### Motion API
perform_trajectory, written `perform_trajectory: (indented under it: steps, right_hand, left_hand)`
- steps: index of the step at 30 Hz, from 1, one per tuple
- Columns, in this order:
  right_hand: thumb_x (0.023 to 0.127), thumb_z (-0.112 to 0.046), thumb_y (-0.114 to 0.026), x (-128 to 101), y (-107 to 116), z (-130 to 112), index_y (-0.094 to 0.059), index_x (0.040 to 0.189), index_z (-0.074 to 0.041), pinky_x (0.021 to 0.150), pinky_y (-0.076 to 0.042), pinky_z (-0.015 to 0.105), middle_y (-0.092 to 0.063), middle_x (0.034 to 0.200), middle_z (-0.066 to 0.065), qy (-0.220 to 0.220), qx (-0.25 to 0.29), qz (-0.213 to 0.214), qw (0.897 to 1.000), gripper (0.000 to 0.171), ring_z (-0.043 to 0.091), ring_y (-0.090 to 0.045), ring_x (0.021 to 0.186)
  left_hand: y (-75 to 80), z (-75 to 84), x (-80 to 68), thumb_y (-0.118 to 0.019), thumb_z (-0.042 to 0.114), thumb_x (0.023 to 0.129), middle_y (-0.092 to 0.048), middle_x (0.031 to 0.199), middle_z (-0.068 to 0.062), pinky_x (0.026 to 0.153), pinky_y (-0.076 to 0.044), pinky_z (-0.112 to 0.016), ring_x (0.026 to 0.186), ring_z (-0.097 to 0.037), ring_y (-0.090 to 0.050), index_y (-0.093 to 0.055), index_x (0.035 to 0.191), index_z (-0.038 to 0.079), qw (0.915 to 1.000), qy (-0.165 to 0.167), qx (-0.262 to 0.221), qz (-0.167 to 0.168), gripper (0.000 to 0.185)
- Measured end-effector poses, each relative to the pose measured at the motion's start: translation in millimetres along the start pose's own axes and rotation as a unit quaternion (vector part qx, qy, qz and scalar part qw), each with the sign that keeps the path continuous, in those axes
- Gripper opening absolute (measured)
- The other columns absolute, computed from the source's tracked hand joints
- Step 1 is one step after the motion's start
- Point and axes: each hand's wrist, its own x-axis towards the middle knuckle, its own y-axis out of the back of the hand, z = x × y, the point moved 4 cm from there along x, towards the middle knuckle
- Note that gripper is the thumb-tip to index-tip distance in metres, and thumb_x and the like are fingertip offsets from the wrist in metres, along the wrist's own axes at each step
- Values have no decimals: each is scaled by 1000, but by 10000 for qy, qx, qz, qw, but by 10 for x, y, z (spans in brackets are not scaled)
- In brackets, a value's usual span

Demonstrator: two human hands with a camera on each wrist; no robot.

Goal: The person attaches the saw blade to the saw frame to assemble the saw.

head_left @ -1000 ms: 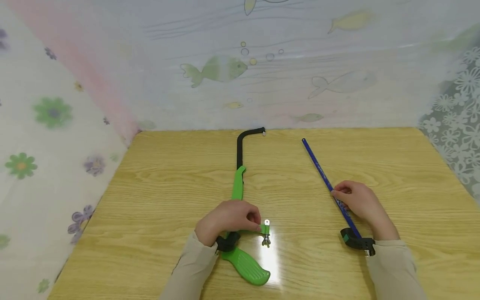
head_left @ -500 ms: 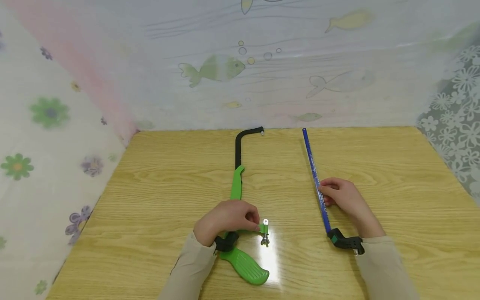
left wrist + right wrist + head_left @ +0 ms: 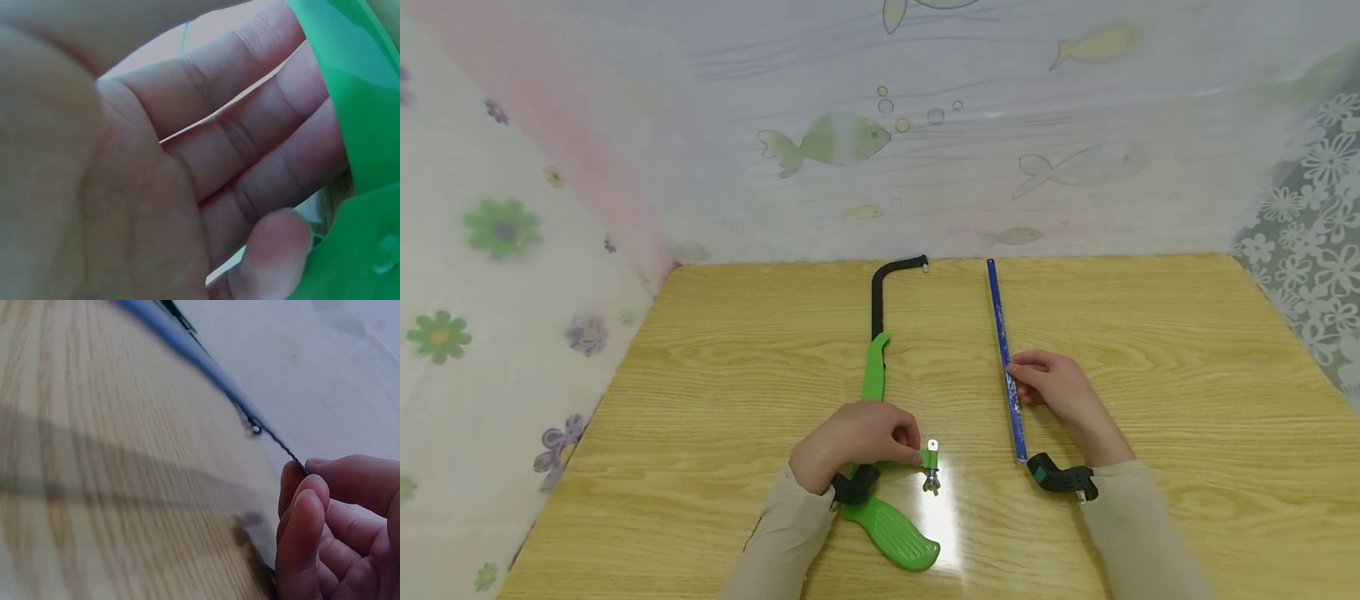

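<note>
A hacksaw frame (image 3: 874, 367) with a green grip and black front arm lies lengthwise on the table, without a blade across it. My left hand (image 3: 857, 433) holds its green cross arm, near the metal pin and wing nut (image 3: 932, 479). In the left wrist view the fingers and thumb meet the green part (image 3: 356, 75). To the right, my right hand (image 3: 1060, 387) pinches a blue hacksaw blade (image 3: 1000, 317) around its middle between thumb and fingertips. The blade points away from me, apart from the frame. The right wrist view shows the blade (image 3: 206, 369) edge-on, raised off the table.
The wood-grain table (image 3: 1187, 358) meets a fish-patterned wall covering (image 3: 955, 183) at its far edge. A flowered covering (image 3: 512, 317) stands along the left side. Each wrist wears a black camera mount, and the right mount (image 3: 1060, 475) sits close to the blade's near end.
My right hand has carried the blade leftward, closer to the frame, and the blade has swung from slanted to nearly straight ahead. The left hand and frame have stayed in place.
</note>
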Motion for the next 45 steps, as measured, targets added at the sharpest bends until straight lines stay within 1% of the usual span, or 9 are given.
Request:
perform_trajectory:
  steps: [6, 11, 15, 20, 25, 30, 33, 38, 45]
  right_hand:
    - [91, -19, -57, 78, -127, -50, -50, 121, 7, 64, -52, 24, -61, 81, -2, 31, 452, -55, 9990, 40, 6, -58, 65]
    - [91, -22, -57, 128, -203, -67, -50, 123, 3, 69, -52, 25, -62, 88, 2, -54, 521, -151, 9985, 41, 9, -61, 71]
    - [91, -21, -58, 172, -240, -74, -51, 122, 3, 71, -53, 26, -61, 91, 4, -69, 631, -185, 9978, 40, 10, -62, 73]
    - [91, -20, -58, 257, -319, -96, -52, 121, 4, 69, -53, 25, -61, 88, 3, -26, 740, -191, 9971, 39, 10, -61, 72]
    - [91, -20, -58, 311, -442, -130, -53, 119, 4, 67, -52, 24, -61, 84, 2, -25, 716, -209, 9972, 37, 10, -60, 69]
    - [91, -20, -58, 315, -515, -157, -55, 117, 4, 63, -51, 24, -60, 78, 1, 40, 673, -226, 9975, 35, 10, -57, 65]
    - [91, -21, -59, 307, -532, -182, -55, 116, 3, 62, -50, 24, -60, 78, 1, 85, 628, -219, 9977, 36, 10, -55, 64]
    - [90, -21, -59, 301, -572, -224, -56, 116, 3, 61, -49, 23, -59, 78, 0, 92, 695, -244, 9972, 35, 9, -54, 62]
    - [91, -18, -58, 304, -678, -266, -56, 115, 5, 60, -49, 23, -58, 75, 2, 161, 845, -424, 9954, 34, 9, -54, 60]
  left_hand:
    - [-2, 9, -10, -67, 42, 80, -56, 70, 18, 61, -40, -24, 64, -1, -50, -61, 74, 32, 10000, -7, 11, -4, 13]
    - [11, 9, -16, -66, 43, 81, -56, 69, 17, 61, -40, -24, 63, -2, -50, -61, 72, 31, 10000, 13, 15, -13, 16]
    - [-1, 11, 9, -66, 44, 81, -56, 69, 17, 60, -40, -24, 62, -2, -50, -61, 72, 32, 10000, 5, 50, -9, 16]
    - [-37, 21, 39, -66, 46, 79, -55, 68, 17, 59, -39, -24, 62, -1, -50, -60, 71, 32, 9999, 64, 54, -74, 17]
    - [-44, 29, 23, -67, 46, 79, -55, 67, 17, 58, -39, -23, 61, -1, -50, -60, 71, 32, 9999, 28, 103, -68, 18]
    - [-35, 21, 1, -67, 46, 79, -55, 66, 17, 57, -39, -23, 60, -2, -49, -60, 71, 31, 9999, 12, 135, -40, 18]
    - [-32, 24, 4, -66, 46, 79, -55, 66, 17, 57, -39, -23, 60, -2, -49, -60, 71, 31, 9999, 8, 95, -51, 18]
    - [-23, 32, 12, -67, 46, 79, -55, 67, 17, 57, -39, -22, 60, -1, -49, -60, 72, 31, 9999, 25, 126, -21, 18]
    - [0, 41, 15, -67, 44, 80, -55, 66, 16, 57, -39, -23, 59, -2, -49, -60, 71, 30, 9999, 18, 131, -14, 18]
